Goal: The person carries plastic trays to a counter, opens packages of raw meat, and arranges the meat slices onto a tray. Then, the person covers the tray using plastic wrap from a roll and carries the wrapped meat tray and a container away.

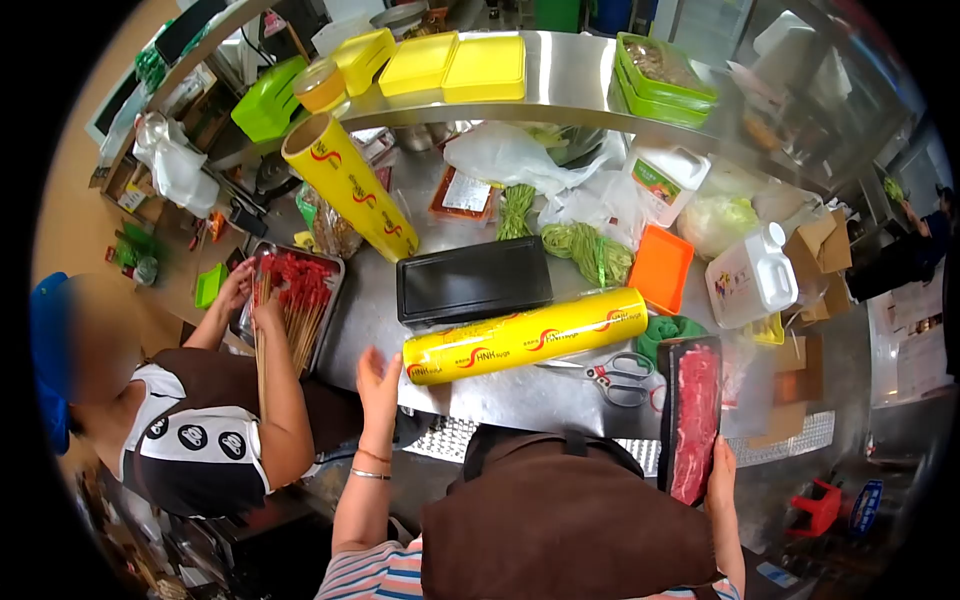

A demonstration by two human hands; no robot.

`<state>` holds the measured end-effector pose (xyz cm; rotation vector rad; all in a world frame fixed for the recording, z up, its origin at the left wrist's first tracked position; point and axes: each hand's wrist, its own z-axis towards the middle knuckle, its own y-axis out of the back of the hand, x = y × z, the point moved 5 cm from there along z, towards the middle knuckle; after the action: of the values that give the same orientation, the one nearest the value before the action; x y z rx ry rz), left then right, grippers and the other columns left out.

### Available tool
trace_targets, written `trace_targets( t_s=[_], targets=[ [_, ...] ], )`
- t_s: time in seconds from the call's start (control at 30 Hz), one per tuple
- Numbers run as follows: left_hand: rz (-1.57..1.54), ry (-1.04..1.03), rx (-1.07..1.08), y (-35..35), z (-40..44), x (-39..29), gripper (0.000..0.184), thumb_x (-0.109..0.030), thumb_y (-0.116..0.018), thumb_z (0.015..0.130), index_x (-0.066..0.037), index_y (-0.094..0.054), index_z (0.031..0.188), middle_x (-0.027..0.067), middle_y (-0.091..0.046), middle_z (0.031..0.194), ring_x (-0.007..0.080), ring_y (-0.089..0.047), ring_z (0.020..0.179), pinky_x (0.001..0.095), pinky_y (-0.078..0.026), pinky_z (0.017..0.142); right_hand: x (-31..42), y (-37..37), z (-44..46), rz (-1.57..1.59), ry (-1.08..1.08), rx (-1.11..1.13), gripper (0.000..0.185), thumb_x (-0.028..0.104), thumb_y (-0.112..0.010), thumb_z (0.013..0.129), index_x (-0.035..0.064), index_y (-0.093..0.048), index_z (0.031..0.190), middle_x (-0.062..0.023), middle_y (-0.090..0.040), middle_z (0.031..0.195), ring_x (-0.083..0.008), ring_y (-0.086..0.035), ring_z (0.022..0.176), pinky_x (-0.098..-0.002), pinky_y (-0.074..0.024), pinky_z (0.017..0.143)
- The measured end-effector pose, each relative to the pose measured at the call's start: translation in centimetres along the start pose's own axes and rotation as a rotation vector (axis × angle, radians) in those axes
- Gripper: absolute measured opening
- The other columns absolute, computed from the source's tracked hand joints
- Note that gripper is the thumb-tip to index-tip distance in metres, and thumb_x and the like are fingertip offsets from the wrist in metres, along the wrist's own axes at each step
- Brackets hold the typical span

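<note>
My right hand point(721, 474) grips the near right edge of a long black tray of raw red meat point(697, 420), held tilted at the counter's front edge. My left hand point(379, 388) is raised with its fingers apart, holding nothing, close to the left end of a yellow roll of cling film point(525, 336). The roll lies across the counter in front of a black lidded box point(474, 279). Scissors with grey and red handles point(622, 376) lie between the roll and the tray, near a green cloth point(672, 332).
To the left a co-worker point(190, 420) handles skewers over a metal tray point(335, 305) of red pieces. A yellow tube point(350, 188) stands behind. Green vegetables point(585, 252), an orange tray point(661, 270) and white jugs point(752, 275) fill the back. A steel shelf point(570, 75) runs above.
</note>
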<state>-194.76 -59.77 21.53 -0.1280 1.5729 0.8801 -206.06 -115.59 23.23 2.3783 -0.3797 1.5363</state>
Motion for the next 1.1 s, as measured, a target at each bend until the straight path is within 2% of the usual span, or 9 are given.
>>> trace_targets(
  t_s=[0.03,0.1,0.23,0.47,0.57,0.7,0.8,0.9,1.1],
  targets=[
    [-0.001,-0.014,0.0,-0.4,0.0,0.9,0.042,-0.017,-0.068,0.083,0.007,-0.052,0.114,0.0143,-0.058,0.107,0.0218,-0.057,0.096,0.0309,-0.045,0.087,-0.1,-0.2,-0.2,0.115,0.001,-0.041,0.037,0.032,-0.041,0.099,0.0003,-0.059,0.099,-0.0023,-0.061,0.094,-0.0087,-0.053,0.083,-0.0254,-0.0428,0.077],
    [-0.538,0.5,0.348,-3.5,-1.1,3.4,0.032,-0.02,-0.069,0.083,0.004,-0.06,0.103,0.0052,-0.064,0.09,0.0127,-0.059,0.082,0.0246,-0.046,0.077,-0.8,0.2,0.0,0.159,0.014,0.002,0.036,0.031,-0.042,0.098,-0.0003,-0.059,0.103,-0.0038,-0.062,0.1,-0.0097,-0.055,0.087,-0.0263,-0.0436,0.081],
    [-0.53,0.39,0.231,-4.4,-1.3,0.2,0.019,-0.017,-0.069,0.083,-0.001,-0.065,0.092,0.0019,-0.065,0.084,0.0073,-0.057,0.076,0.0218,-0.045,0.07,-0.1,-0.4,0.4,0.11,0.026,0.018,0.036,0.031,-0.043,0.098,-0.0004,-0.059,0.102,-0.004,-0.063,0.099,-0.0096,-0.055,0.087,-0.0259,-0.044,0.08],
    [-0.096,-0.574,0.21,3.4,0.9,-25.3,0.012,-0.011,-0.067,0.08,0.0,-0.065,0.085,0.0013,-0.062,0.073,0.0122,-0.057,0.069,0.0314,-0.045,0.085,-0.7,0.0,-0.6,0.229,-0.012,-0.085,0.036,0.031,-0.043,0.098,-0.0003,-0.059,0.098,-0.0044,-0.063,0.095,-0.0097,-0.055,0.083,-0.0251,-0.0443,0.077],
    [0.226,-0.915,0.326,0.6,1.4,-31.1,0.014,-0.014,-0.069,0.075,-0.002,-0.064,0.077,0.0071,-0.058,0.063,0.0223,-0.057,0.063,0.0411,-0.038,0.097,-2.1,0.8,-1.0,0.264,-0.033,-0.122,0.035,0.032,-0.043,0.098,0.0003,-0.059,0.097,-0.0034,-0.062,0.093,-0.0094,-0.055,0.081,-0.0254,-0.0444,0.076],
    [0.321,-1.324,0.438,-5.4,-0.8,-37.5,0.017,-0.016,-0.07,0.073,-0.001,-0.063,0.078,0.0119,-0.059,0.067,0.0273,-0.057,0.065,0.0387,-0.042,0.09,-0.8,0.8,-1.9,0.26,-0.015,-0.178,0.035,0.032,-0.044,0.097,0.0012,-0.059,0.096,-0.0023,-0.061,0.091,-0.0086,-0.054,0.08,-0.025,-0.0437,0.075],
    [0.475,-1.328,0.625,-9.6,-2.1,-40.4,0.023,-0.02,-0.069,0.072,0.0,-0.059,0.075,0.0167,-0.056,0.065,0.0356,-0.056,0.07,0.0424,-0.044,0.07,-2.4,2.3,-2.2,0.247,-0.007,-0.203,0.034,0.031,-0.045,0.097,0.0007,-0.059,0.094,-0.0022,-0.061,0.09,-0.0079,-0.053,0.079,-0.0241,-0.0432,0.073],
    [0.513,-1.356,0.755,-11.6,-2.4,-41.6,0.025,-0.021,-0.068,0.073,0.001,-0.059,0.081,0.0194,-0.057,0.07,0.0383,-0.056,0.075,0.0419,-0.044,0.071,-3.0,3.6,-3.3,0.237,0.029,-0.236,0.034,0.03,-0.045,0.097,0.0003,-0.06,0.093,-0.0016,-0.061,0.09,-0.0075,-0.052,0.079,-0.024,-0.0431,0.073],
    [0.448,-1.2,0.887,-9.6,-2.8,-43.5,0.033,-0.019,-0.07,0.073,0.003,-0.057,0.094,0.0132,-0.057,0.074,0.0246,-0.056,0.069,0.0326,-0.046,0.066,-2.2,5.7,-6.8,0.227,0.013,-0.382,0.034,0.029,-0.045,0.097,-0.0014,-0.061,0.097,-0.0008,-0.061,0.091,-0.0071,-0.052,0.08,-0.0235,-0.0421,0.073]
  ],
)
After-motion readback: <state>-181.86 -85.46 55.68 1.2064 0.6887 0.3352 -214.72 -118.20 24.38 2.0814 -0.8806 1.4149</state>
